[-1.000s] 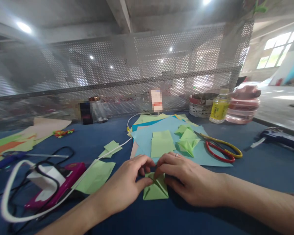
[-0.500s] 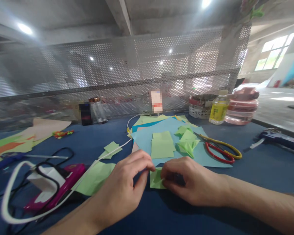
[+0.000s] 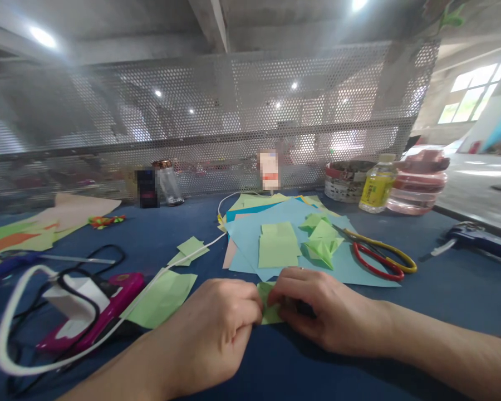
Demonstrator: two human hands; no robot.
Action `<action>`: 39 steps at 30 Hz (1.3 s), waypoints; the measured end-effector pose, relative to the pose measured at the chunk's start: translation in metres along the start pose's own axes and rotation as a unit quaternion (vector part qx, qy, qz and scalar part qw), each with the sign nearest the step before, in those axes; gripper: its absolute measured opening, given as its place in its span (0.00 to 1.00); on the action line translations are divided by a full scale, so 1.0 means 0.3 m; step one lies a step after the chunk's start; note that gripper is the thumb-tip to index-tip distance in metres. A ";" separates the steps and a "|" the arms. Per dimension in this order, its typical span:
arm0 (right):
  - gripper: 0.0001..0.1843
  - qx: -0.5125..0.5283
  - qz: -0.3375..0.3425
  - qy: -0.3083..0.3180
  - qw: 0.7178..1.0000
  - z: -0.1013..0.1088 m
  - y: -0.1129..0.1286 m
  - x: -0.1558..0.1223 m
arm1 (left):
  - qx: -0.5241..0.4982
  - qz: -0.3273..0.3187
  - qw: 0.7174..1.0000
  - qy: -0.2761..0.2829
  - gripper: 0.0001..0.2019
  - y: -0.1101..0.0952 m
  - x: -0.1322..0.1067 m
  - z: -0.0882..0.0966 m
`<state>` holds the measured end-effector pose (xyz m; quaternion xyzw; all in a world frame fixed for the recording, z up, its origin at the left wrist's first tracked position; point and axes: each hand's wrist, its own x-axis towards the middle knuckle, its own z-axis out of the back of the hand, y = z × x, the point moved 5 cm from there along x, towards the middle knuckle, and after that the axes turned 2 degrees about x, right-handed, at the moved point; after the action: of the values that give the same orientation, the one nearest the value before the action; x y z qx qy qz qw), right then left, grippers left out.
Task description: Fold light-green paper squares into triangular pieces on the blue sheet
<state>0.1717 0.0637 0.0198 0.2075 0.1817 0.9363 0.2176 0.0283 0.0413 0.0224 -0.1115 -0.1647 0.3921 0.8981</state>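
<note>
A small square of green paper (image 3: 270, 311) lies on the dark blue table between my two hands, partly covered by them. My left hand (image 3: 223, 323) has its fingers curled in at the paper's left edge, thumb tucked beneath. On the right side, my right hand (image 3: 319, 312) pinches the sheet between thumb and fingers. Just beyond lie a stack of green paper squares (image 3: 279, 246) and several folded green paper pieces (image 3: 320, 245), resting on light blue sheets (image 3: 250, 262). Scissors (image 3: 379, 259) with red and yellow handles lie to their right.
At left are a magenta power strip (image 3: 127, 301) with cables, green paper (image 3: 165, 298) and a blue screwdriver-like tool (image 3: 14, 264). A glue gun (image 3: 476, 238), a yellow-labelled bottle (image 3: 376, 186) and a pink bottle (image 3: 417, 186) stand or lie right. A perforated metal screen (image 3: 250, 122) rises behind.
My left hand's fingers have curled in and closed at the paper's left edge, where thumb and forefinger were apart. My right hand has barely moved. The view has shifted slightly.
</note>
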 end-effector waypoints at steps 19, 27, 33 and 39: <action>0.08 0.027 0.003 0.006 1.000 -0.003 -0.020 0.001 | 0.031 -0.085 0.996 0.015 0.15 -0.015 -0.010 -0.004; 0.11 0.009 0.057 0.021 0.998 0.006 -0.019 -0.001 | 0.012 -0.066 0.998 0.019 0.15 -0.011 -0.013 0.002; 0.12 -0.004 0.066 0.022 0.998 0.004 -0.021 -0.002 | 0.012 -0.061 0.998 0.030 0.18 -0.016 -0.009 0.001; 0.12 -0.011 0.068 0.028 0.997 0.003 -0.020 -0.004 | 0.030 -0.059 0.997 0.048 0.18 -0.016 -0.002 -0.004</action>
<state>0.1751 0.0683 0.0175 0.1907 0.1626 0.9563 0.1505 0.0317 0.0375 0.0229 -0.0928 -0.1158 0.3373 0.9296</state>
